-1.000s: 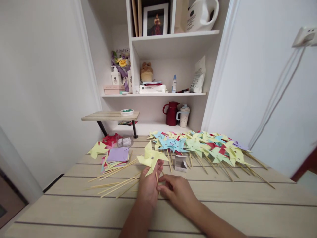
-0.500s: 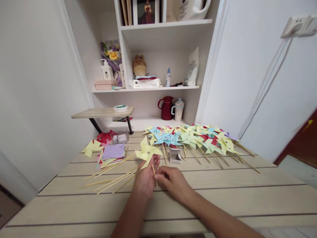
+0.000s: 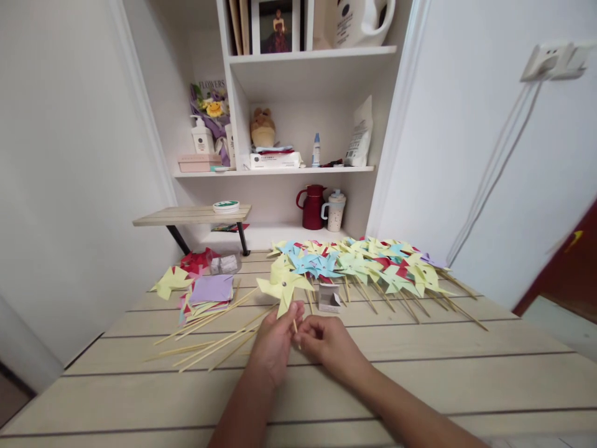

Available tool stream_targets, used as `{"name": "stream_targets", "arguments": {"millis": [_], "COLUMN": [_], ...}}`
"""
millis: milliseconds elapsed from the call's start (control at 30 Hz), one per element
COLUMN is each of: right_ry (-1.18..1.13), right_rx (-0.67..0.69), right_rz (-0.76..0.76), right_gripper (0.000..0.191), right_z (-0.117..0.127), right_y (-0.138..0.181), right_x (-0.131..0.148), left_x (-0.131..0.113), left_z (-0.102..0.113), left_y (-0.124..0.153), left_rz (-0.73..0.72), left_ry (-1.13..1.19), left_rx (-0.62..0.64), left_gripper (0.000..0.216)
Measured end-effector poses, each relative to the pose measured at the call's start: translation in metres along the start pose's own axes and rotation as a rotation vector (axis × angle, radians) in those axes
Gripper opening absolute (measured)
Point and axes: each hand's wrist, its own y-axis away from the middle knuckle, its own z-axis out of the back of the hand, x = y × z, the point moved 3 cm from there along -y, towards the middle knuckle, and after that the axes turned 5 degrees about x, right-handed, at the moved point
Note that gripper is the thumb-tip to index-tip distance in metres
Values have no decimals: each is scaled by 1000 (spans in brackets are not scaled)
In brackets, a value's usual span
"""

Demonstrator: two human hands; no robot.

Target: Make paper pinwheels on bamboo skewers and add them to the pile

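A pale yellow paper pinwheel (image 3: pixel 283 284) stands tilted on a thin wooden stick (image 3: pixel 295 325), a small round fastener at its centre. My left hand (image 3: pixel 273 345) is closed around the stick just below the blades. Beside it, my right hand (image 3: pixel 329 341) pinches at the stick's lower end, thumb and forefinger together. Behind the hands sits a small open grey-white box (image 3: pixel 329 298). Loose wooden sticks (image 3: pixel 219 342) lie left of my left hand.
Many finished pinwheels (image 3: pixel 359 264) on sticks spread across the back right. At the left are stacked coloured papers (image 3: pixel 212 289), a loose yellow pinwheel head (image 3: pixel 171 282) and a clear plastic box (image 3: pixel 226 264). A small raised shelf (image 3: pixel 191 215) stands behind them.
The held pinwheel has shifted slightly right and its blades have turned a little. Both hands keep their hold on the stick. The camera view has tilted slightly.
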Motion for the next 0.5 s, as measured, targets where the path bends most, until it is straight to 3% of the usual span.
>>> {"name": "stream_targets", "arguments": {"millis": [233, 400, 500], "right_ry": [-119, -127, -113], "right_rx": [14, 51, 45], "right_rz": [-64, -42, -17], "right_gripper": [18, 41, 43], "right_z": [7, 8, 9], "right_y": [1, 5, 7], "right_x": [4, 9, 13], "left_x": [-4, -1, 1], "left_z": [-4, 1, 5], "left_y": [5, 2, -1], "left_rz": [45, 64, 65], "left_ry": [-120, -94, -70], "left_rx": [84, 104, 105], "left_gripper": [39, 37, 38]}}
